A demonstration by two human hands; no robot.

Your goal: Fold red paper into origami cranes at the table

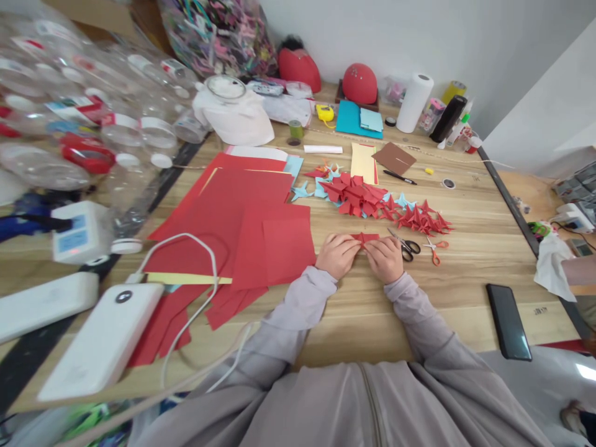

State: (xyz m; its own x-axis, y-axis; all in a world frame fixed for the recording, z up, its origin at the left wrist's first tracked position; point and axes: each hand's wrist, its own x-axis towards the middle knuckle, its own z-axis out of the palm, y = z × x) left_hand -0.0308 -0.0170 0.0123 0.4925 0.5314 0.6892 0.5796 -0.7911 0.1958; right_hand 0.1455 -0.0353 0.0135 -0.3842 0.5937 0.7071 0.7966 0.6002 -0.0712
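Folded paper (369, 237) part-hidden, bottles (44, 166) cut off

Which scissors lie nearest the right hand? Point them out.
The black-handled scissors, close beside the right hand. The other pair, the orange-handled scissors, lies farther to the right.

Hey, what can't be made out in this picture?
All in the head view:
Folded red paper: partly hidden by the left hand and right hand.
Clear bottles: some cut off by the left edge.
Another person's arm: cut off by the right edge.
Tabletop writing beside the phone: too small and blurred.
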